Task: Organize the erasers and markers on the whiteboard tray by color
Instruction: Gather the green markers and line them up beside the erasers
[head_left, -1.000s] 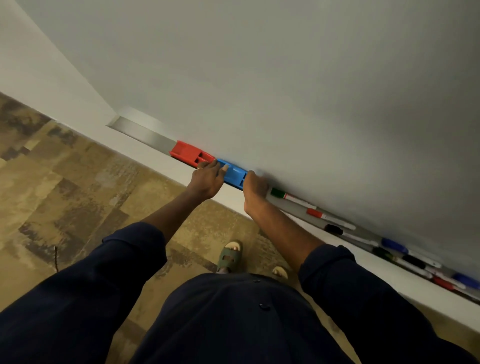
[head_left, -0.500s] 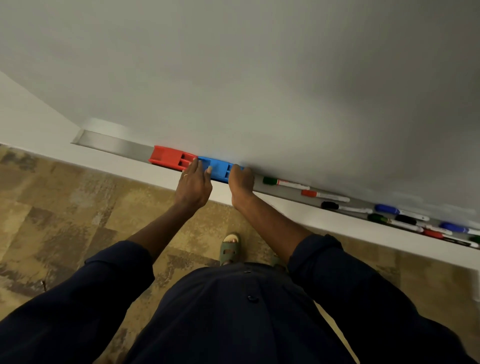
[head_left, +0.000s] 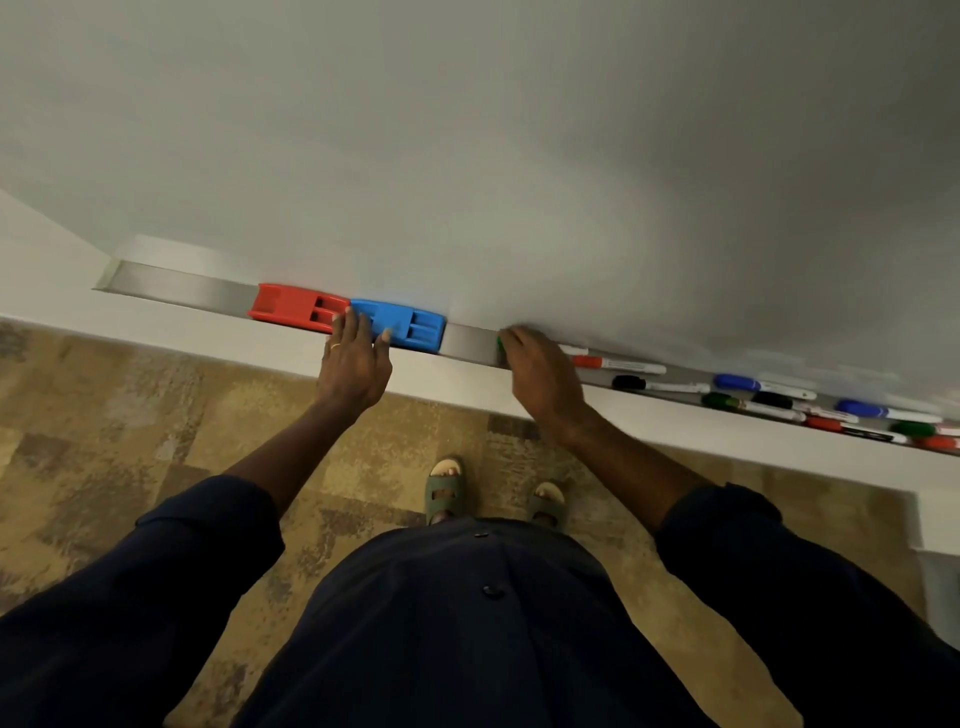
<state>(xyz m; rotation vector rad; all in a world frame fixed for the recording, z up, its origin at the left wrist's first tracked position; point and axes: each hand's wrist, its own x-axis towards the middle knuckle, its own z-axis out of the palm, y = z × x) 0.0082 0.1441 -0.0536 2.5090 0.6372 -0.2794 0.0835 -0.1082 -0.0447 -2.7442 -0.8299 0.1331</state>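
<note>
1. Change from half a second ago: the right hand (head_left: 540, 376) has left the blue eraser (head_left: 397, 323) and moved right along the tray (head_left: 182, 287), exposing a bare strip of metal between eraser and hand. The left hand (head_left: 355, 361) has stayed on the eraser's left end.
2. Grip: the left hand lies flat, fingers spread over the blue eraser, pressing rather than closing round it. The right hand curls over a green marker (head_left: 500, 347); only the cap tip shows, so whether it is gripped cannot be told.
3. Axis: the red eraser (head_left: 297, 306) and blue eraser lie end to end, touching, long axes along the tray, slotted ends to the right.
4. Markers: the red marker (head_left: 618, 365) and black marker (head_left: 660, 385) lie lengthwise, caps left. Further right, blue, green, black and red markers lie mixed.
5. Appearance: both erasers are moulded plastic blocks, each with two rectangular slots; the markers have white barrels and coloured caps.
</note>
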